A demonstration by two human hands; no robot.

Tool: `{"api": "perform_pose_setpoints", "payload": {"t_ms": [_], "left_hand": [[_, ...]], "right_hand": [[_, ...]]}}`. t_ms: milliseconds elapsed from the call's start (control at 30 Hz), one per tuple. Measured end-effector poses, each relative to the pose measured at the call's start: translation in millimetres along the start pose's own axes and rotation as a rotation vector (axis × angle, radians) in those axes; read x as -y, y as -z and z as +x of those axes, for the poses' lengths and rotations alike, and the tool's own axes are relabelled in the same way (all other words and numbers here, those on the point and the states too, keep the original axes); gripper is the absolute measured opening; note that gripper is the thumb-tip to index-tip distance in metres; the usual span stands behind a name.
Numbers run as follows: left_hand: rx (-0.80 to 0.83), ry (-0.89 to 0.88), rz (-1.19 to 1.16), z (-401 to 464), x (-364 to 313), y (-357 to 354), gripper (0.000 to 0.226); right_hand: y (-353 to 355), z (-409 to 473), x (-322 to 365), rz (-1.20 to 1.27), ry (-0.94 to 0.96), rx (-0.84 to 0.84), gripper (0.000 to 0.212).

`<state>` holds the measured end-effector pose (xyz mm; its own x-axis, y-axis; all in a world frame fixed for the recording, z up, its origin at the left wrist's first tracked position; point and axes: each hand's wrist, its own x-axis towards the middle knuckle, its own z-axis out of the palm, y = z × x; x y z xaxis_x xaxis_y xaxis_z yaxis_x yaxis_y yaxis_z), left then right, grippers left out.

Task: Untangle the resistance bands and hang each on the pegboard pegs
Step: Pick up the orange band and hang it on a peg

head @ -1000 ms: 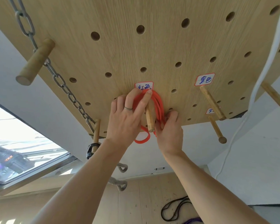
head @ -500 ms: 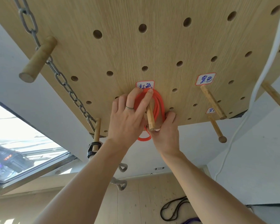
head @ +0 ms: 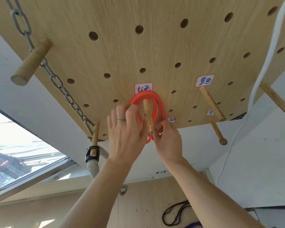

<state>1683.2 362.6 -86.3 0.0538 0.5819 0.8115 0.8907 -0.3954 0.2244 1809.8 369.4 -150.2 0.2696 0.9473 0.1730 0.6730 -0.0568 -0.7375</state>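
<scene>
On the pegboard [head: 155, 46] my red band [head: 156, 102] is looped over its peg [head: 148, 116], my left hand [head: 127, 135] and right hand [head: 168, 139] pinching its strands, while a black band [head: 173, 213] and a purple one [head: 192, 225] wait on the floor.

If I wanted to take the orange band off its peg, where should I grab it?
Probably best to grip the orange band at its lower loops, hanging just below the peg, coming from underneath. The top arc lies flat against the pegboard, leaving little finger room. Then slide it along the peg toward its free tip.
</scene>
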Motion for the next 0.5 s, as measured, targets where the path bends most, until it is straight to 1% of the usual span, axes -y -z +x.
{"api": "perform_pose_setpoints", "payload": {"t_ms": [33, 67, 133, 200, 233, 300, 400, 500], "left_hand": [[0.008, 0.071, -0.064, -8.8, -2.1, 0.7, 0.045], [0.058, 0.136, -0.124, -17.8, -4.0, 0.8, 0.042], [0.28, 0.229, -0.177, -35.3, -5.9, -3.5, 0.027], [0.499, 0.277, -0.141, -48.5, -5.4, -14.2, 0.009], [0.564, 0.307, -0.12, -51.3, -4.6, -21.4, 0.012], [0.628, 0.327, -0.094, -49.3, -1.9, -33.7, 0.019], [0.619, 0.282, -0.103, -38.0, 1.3, -47.0, 0.013], [0.664, 0.256, -0.041, -28.8, 2.1, -52.5, 0.011]], "right_hand": [[-0.9, 0.5, 0.1, -0.007, 0.003, 0.008, 0.02], [-1.5, 1.0, 0.4, -0.012, 0.01, 0.013, 0.02], [-1.1, 1.6, 0.4, -0.009, 0.027, 0.028, 0.018], [0.2, 1.8, 0.9, -0.016, 0.053, 0.061, 0.016], [0.4, 2.3, 0.5, -0.034, 0.072, 0.078, 0.013], [0.3, 5.2, -1.5, -0.084, 0.101, 0.098, 0.008], [0.2, 11.3, -4.1, -0.123, 0.082, 0.098, 0.011], [-0.8, 13.4, -5.1, -0.162, 0.083, 0.105, 0.013]]}}
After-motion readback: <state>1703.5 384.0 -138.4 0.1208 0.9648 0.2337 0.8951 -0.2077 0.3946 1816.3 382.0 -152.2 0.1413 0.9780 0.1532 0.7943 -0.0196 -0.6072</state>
